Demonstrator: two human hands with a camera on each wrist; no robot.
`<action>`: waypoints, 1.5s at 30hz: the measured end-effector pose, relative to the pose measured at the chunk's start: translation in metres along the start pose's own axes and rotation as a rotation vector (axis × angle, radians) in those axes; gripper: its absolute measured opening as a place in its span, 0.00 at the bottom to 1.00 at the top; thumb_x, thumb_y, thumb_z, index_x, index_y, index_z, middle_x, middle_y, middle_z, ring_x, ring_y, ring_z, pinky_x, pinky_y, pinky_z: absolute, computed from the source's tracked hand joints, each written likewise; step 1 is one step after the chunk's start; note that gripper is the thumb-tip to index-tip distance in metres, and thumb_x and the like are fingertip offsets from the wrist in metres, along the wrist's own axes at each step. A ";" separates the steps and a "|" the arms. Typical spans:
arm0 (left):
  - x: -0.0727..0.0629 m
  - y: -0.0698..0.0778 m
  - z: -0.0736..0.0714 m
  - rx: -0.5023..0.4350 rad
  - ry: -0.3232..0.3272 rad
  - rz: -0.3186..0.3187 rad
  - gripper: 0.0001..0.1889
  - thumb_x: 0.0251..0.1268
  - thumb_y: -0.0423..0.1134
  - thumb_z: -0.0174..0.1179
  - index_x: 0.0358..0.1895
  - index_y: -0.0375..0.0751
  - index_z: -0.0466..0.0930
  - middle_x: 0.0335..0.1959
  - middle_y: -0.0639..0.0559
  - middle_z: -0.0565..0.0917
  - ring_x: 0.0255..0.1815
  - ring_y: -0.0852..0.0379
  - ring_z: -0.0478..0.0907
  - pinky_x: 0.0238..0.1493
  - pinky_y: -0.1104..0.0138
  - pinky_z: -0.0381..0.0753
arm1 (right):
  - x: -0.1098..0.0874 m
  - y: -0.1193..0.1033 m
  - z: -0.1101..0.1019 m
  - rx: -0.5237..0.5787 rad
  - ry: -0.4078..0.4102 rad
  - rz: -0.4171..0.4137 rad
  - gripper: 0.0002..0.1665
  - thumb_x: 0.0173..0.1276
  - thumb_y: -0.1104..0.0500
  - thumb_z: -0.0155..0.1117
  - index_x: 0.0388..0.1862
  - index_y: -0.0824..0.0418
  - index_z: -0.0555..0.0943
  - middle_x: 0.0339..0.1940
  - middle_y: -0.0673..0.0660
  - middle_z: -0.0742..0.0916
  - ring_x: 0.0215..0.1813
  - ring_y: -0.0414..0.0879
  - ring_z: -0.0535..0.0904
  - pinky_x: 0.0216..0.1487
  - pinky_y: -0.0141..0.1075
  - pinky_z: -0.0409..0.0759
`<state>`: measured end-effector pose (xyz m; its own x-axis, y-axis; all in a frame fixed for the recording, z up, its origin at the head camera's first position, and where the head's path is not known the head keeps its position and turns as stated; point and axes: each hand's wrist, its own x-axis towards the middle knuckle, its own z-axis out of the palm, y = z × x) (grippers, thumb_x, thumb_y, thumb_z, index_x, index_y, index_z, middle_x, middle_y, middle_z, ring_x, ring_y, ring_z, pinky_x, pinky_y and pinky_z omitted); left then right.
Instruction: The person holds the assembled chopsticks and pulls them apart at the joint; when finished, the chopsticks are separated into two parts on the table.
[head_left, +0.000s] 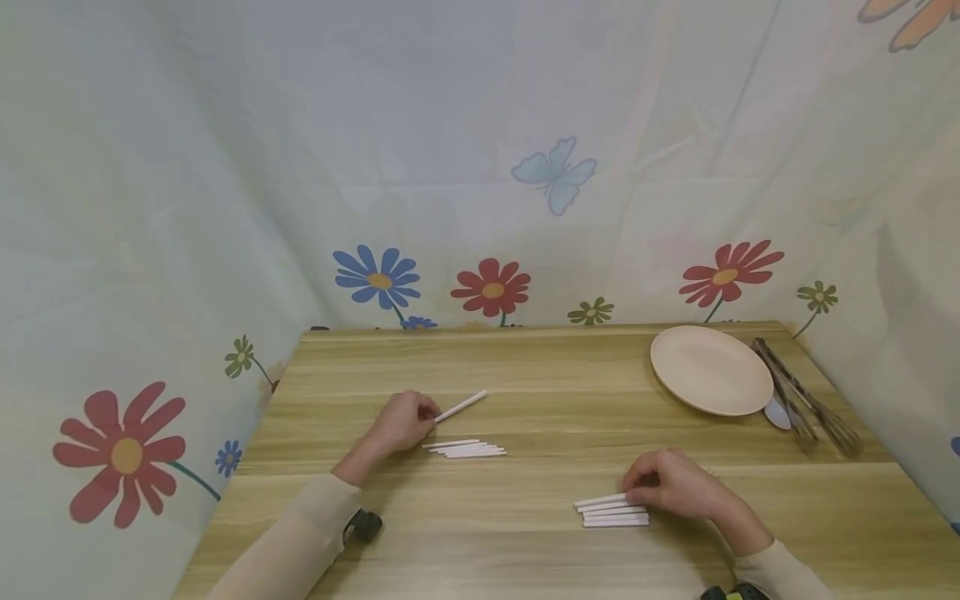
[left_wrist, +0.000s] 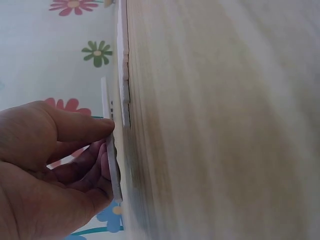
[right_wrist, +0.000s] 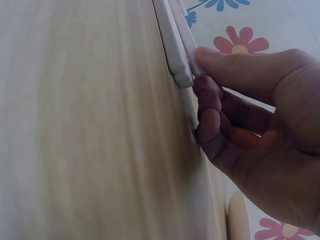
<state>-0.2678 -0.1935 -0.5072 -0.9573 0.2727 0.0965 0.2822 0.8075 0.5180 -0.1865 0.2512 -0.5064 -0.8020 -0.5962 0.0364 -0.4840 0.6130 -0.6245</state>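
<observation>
My left hand (head_left: 402,421) pinches a thin white stick (head_left: 463,405) by its near end, thumb against fingers. In the left wrist view that stick (left_wrist: 114,172) is held just off the table surface. Beside this hand lies a small group of white sticks (head_left: 472,451), roughly side by side. Over on the right, my right hand (head_left: 675,483) pinches the end of another white stick (head_left: 600,501) at the far side of a second row of sticks (head_left: 617,522). The right wrist view has thumb and index finger on the end of this stick (right_wrist: 186,37), slightly tilted from the row.
A beige plate (head_left: 708,371) stands at the back right of the wooden table (head_left: 525,367). To its right are metal utensils (head_left: 806,392) and a spoon (head_left: 777,413), partly hidden by the plate. Flower-printed cloth (head_left: 450,167) hangs around the table's back and sides.
</observation>
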 end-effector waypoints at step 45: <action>-0.007 0.088 -0.030 -0.127 -0.018 0.221 0.06 0.60 0.30 0.65 0.39 0.39 0.88 0.33 0.52 0.85 0.32 0.62 0.79 0.35 0.71 0.79 | 0.052 -0.042 -0.023 0.050 0.262 -0.039 0.06 0.63 0.60 0.70 0.39 0.56 0.86 0.34 0.47 0.87 0.34 0.33 0.78 0.37 0.31 0.78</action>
<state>-0.2387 -0.1403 -0.4372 -0.8718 0.4454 0.2041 0.4728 0.6557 0.5886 -0.2159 0.2070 -0.4605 -0.8495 -0.4603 0.2579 -0.5036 0.5618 -0.6563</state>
